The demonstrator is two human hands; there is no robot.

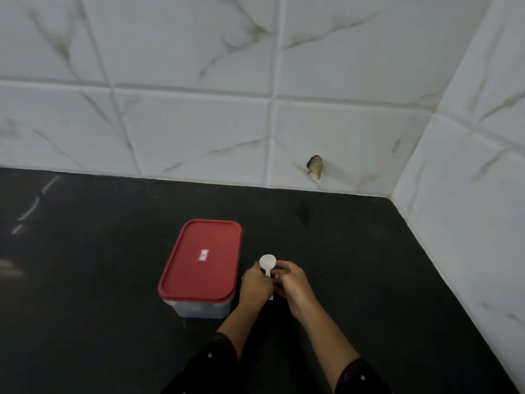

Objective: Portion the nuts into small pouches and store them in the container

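Note:
A clear rectangular container (199, 307) with a red lid (200, 260) stands closed on the black counter (85, 280). Just to its right, my left hand (254, 287) grips the handle of a small white scoop (267, 263), whose round bowl points away from me. My right hand (292, 282) is right beside it, its fingers curled against the scoop's handle; whether it holds something else is hidden. No nuts or pouches are in view.
White marble-look tiled walls meet in a corner at the back right. One tile has a chipped hole (314, 166) just above the counter. The counter runs dark and bare to the left and right of my hands.

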